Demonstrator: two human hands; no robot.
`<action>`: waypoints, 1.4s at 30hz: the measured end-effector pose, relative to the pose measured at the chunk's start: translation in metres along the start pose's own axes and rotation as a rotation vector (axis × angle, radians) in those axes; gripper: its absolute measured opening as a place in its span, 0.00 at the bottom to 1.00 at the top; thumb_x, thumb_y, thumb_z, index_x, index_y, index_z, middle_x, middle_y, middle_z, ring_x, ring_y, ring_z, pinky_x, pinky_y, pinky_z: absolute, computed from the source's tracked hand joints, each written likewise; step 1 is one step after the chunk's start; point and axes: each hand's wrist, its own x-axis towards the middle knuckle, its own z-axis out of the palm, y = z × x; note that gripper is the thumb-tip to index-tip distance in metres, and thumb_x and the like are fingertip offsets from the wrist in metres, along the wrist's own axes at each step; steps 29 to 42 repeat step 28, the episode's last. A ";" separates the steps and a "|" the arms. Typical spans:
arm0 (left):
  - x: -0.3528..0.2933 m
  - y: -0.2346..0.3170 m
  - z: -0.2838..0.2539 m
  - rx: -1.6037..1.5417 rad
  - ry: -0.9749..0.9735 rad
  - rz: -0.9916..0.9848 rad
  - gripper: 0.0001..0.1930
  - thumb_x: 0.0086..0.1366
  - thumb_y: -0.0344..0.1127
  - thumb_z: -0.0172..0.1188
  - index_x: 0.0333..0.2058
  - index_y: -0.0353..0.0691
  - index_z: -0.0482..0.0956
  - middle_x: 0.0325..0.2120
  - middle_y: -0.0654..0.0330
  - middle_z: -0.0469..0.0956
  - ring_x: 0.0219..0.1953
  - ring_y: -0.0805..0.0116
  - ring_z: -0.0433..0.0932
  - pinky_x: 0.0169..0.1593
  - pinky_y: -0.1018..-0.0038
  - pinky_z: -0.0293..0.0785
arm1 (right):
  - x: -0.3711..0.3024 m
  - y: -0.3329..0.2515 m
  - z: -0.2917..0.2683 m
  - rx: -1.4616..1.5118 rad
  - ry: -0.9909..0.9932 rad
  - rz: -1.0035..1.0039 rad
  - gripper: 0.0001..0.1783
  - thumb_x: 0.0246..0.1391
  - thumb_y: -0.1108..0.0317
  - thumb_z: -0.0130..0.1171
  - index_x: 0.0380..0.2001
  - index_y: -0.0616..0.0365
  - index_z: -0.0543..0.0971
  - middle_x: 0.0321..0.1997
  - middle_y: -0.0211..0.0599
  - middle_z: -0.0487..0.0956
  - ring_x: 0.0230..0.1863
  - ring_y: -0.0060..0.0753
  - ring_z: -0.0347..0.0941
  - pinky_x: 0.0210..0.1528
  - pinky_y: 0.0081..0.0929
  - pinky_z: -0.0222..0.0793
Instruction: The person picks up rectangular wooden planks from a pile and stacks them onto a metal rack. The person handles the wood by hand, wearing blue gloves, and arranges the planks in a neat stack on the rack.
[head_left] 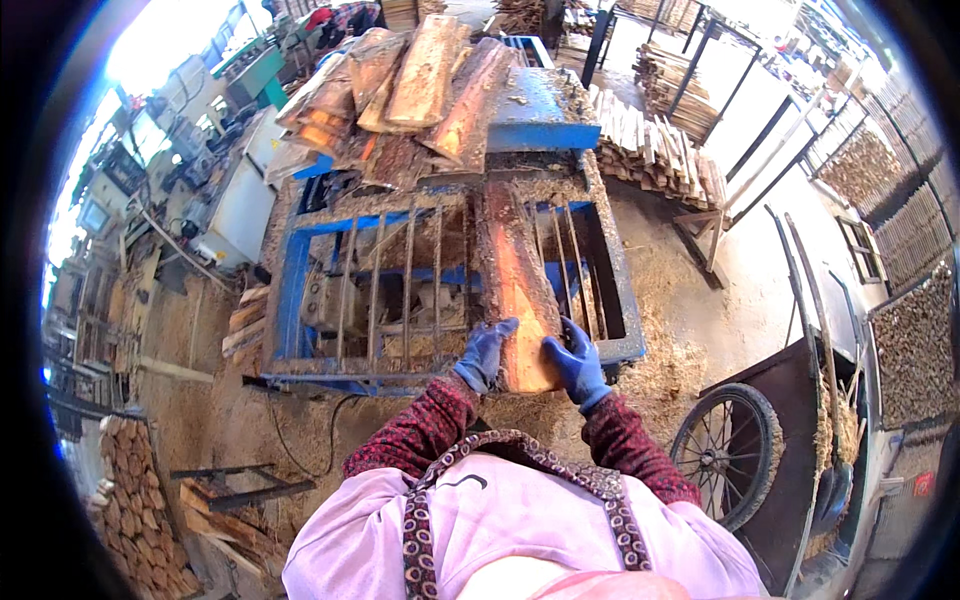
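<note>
A long rough-sawn wooden slab with bark along its edges lies lengthwise over the metal bars of a blue machine frame. Its near end shows pale, bare wood. Gloved in blue, my left hand grips the left edge of that near end. My right hand, in the same kind of glove, holds the opposite edge with the thumb on top. The undersides of both hands' grips are hidden. Beyond the bars, a heap of similar bark-edged slabs rests on the machine's blue top.
Stacked sawn boards lie right of the machine. A cart with a spoked wheel stands near my right side, beside long-handled tools. Split wood is piled at the lower left. Sawdust covers the floor, and a dark cable crosses it.
</note>
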 end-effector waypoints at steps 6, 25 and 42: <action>-0.019 0.033 -0.084 0.826 0.311 0.512 0.40 0.63 0.51 0.71 0.66 0.32 0.67 0.62 0.49 0.74 0.54 0.54 0.82 0.58 0.60 0.80 | 0.049 0.032 0.068 0.211 -0.166 0.012 0.31 0.63 0.71 0.66 0.66 0.67 0.70 0.55 0.38 0.81 0.50 0.27 0.77 0.54 0.27 0.75; 0.033 0.123 -0.120 2.022 0.390 0.628 0.51 0.55 0.51 0.70 0.76 0.67 0.54 0.73 0.37 0.56 0.33 0.44 0.84 0.33 0.54 0.79 | 0.274 -0.095 0.160 -0.768 0.074 -0.633 0.57 0.55 0.38 0.69 0.73 0.67 0.58 0.77 0.58 0.60 0.76 0.56 0.58 0.75 0.43 0.57; 0.085 0.146 -0.132 1.998 0.345 0.547 0.62 0.44 0.56 0.78 0.76 0.66 0.51 0.75 0.43 0.51 0.61 0.38 0.76 0.51 0.50 0.80 | 0.358 -0.103 0.176 -0.658 0.058 -0.547 0.60 0.55 0.41 0.71 0.76 0.65 0.50 0.77 0.57 0.60 0.77 0.56 0.57 0.77 0.42 0.54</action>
